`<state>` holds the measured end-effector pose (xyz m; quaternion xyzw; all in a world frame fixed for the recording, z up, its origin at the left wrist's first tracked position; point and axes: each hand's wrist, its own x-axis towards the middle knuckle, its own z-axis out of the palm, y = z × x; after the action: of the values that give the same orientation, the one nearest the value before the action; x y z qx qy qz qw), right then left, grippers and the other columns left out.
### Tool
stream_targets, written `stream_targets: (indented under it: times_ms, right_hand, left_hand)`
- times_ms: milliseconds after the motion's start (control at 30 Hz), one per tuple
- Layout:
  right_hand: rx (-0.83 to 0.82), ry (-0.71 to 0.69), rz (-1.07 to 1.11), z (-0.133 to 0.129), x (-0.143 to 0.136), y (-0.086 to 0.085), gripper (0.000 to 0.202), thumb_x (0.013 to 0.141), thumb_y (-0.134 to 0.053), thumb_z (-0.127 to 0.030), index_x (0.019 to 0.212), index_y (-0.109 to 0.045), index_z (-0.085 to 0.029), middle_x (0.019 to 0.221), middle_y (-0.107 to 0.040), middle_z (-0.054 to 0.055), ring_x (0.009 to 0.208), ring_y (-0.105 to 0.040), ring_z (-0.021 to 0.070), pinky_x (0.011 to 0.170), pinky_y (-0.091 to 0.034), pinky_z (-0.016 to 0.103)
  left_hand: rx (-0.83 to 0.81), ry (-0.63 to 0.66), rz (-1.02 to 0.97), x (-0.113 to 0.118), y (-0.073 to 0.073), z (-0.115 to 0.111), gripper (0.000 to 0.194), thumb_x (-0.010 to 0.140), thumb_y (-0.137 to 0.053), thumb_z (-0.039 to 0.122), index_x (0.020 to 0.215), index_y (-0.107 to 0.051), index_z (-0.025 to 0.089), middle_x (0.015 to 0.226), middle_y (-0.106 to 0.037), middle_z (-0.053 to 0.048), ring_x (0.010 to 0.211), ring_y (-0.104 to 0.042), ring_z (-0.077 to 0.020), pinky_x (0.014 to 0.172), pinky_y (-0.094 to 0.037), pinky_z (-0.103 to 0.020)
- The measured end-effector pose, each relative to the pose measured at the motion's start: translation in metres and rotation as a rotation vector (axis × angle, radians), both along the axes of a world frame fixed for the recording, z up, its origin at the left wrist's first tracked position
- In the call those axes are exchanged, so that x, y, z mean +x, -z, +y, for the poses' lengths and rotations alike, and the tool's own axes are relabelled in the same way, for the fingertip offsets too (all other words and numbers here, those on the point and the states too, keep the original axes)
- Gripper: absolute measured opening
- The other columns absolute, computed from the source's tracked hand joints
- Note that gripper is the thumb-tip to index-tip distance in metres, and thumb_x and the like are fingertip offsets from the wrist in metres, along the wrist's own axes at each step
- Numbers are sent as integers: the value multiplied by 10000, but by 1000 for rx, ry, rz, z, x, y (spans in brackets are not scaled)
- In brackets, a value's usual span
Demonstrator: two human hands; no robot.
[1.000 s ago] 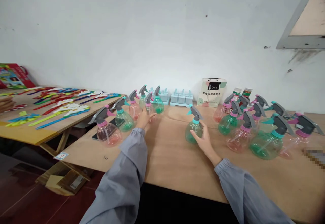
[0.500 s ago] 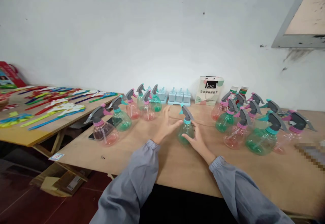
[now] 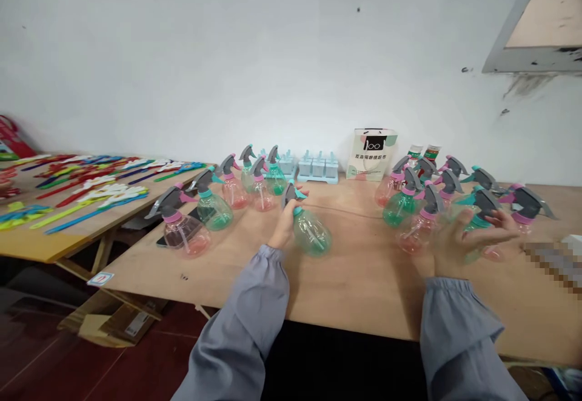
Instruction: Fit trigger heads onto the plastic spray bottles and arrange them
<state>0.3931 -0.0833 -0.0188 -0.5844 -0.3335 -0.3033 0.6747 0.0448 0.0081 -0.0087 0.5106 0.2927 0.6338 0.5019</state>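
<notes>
My left hand (image 3: 285, 222) is wrapped round the grey head of a green spray bottle (image 3: 313, 234), just below its turquoise nozzle. The bottle is tilted, its clear round body leaning to the right over the table. On the right, my right hand (image 3: 475, 234) is open, fingers spread, and blurred by motion. It is in front of another green spray bottle (image 3: 482, 204), hiding most of that body. Close by on its left stands a pink spray bottle (image 3: 417, 231). Whether the right hand touches any bottle I cannot tell.
More pink and green bottles stand at the left, including a pink spray bottle (image 3: 186, 234) near the edge. Pale blue popsicle moulds (image 3: 318, 167) and a paper bag (image 3: 371, 155) are by the wall. A side table (image 3: 91, 225) bears colourful flat strips.
My left hand has closed round the green bottle's head, and the bottle has turned and tilted. The right hand has let go of it and moved right to the other bottles.
</notes>
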Motion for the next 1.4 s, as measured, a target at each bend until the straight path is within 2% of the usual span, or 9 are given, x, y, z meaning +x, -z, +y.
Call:
stream_targets:
  times_ms: [100, 267, 367, 600, 767, 967, 1167, 1300, 1400]
  right_hand:
    - [-88, -31, 92, 4, 10, 9, 528, 812, -617, -616, 1115, -553, -189, 1077, -599, 201, 1020, -576, 358, 914, -420, 575]
    - [-266, -302, 161, 15, -27, 18, 487, 809, -618, -589, 1067, -618, -176, 822, -630, 70, 767, -605, 251, 794, -477, 457]
    - [-317, -512, 115, 22, -66, 24, 469, 830, -614, -559, 1102, -601, -177, 905, -654, 69, 824, -623, 243, 830, -502, 447]
    - [-483, -931, -3, 46, -140, 57, 698, 778, -698, -532, 1335, -472, -176, 1277, -630, 173, 1164, -618, 325, 1027, -472, 521]
    - [-461, -972, -6, 51, -149, 68, 772, 781, -706, -577, 1395, -438, -193, 1380, -586, 171, 1284, -566, 323, 1115, -422, 520]
    - [-487, -1018, 19, 51, -146, 67, 798, 775, -712, -592, 1401, -435, -183, 1396, -568, 186, 1309, -549, 334, 1130, -408, 534]
    - [-468, -1033, 23, 50, -146, 66, 774, 774, -720, -575, 1392, -439, -203, 1394, -565, 171, 1304, -549, 321, 1135, -406, 529]
    - [-487, -1037, 47, 48, -146, 65, 764, 774, -728, -545, 1388, -436, -199, 1390, -568, 173, 1289, -564, 322, 1128, -417, 528]
    - [-494, -1032, 50, 46, -146, 64, 757, 772, -732, -534, 1384, -437, -200, 1383, -576, 169, 1283, -567, 319, 1130, -412, 529]
  left_hand:
    - [-71, 72, -120, -8, -5, 3, 491, 638, -520, 329, 1101, -631, 207, 1022, -742, -75, 1016, -690, -230, 839, -530, -343]
    - [-125, 93, -175, -15, -5, 8, 564, 612, -513, 336, 1135, -633, 165, 985, -759, -93, 1045, -705, -258, 802, -534, -334]
    - [-158, 116, -181, -17, -5, 10, 565, 615, -531, 334, 1141, -643, 161, 975, -767, -91, 1078, -704, -262, 831, -534, -338]
    - [-150, 159, -112, -23, -4, 16, 506, 676, -612, 390, 1125, -669, 166, 1019, -767, -117, 1132, -690, -273, 945, -523, -388]
    - [-110, 211, -83, -23, 0, 13, 433, 650, -576, 337, 1041, -679, 182, 947, -764, -96, 1101, -700, -273, 954, -534, -415]
    - [-125, 74, -103, -26, 0, 12, 176, 546, -503, 301, 690, -536, 205, 686, -670, -48, 938, -724, -267, 810, -572, -374]
    - [-78, 132, 5, -29, -5, 9, 321, 552, -486, 335, 822, -592, 199, 815, -704, -82, 1055, -692, -300, 839, -552, -415]
    - [-91, 90, -27, -29, -5, 7, 239, 538, -490, 353, 722, -528, 206, 738, -665, -70, 980, -701, -298, 813, -558, -414]
    - [-96, 152, -76, -29, -8, 5, 214, 501, -516, 316, 684, -524, 204, 732, -671, -62, 977, -701, -297, 843, -559, -411]
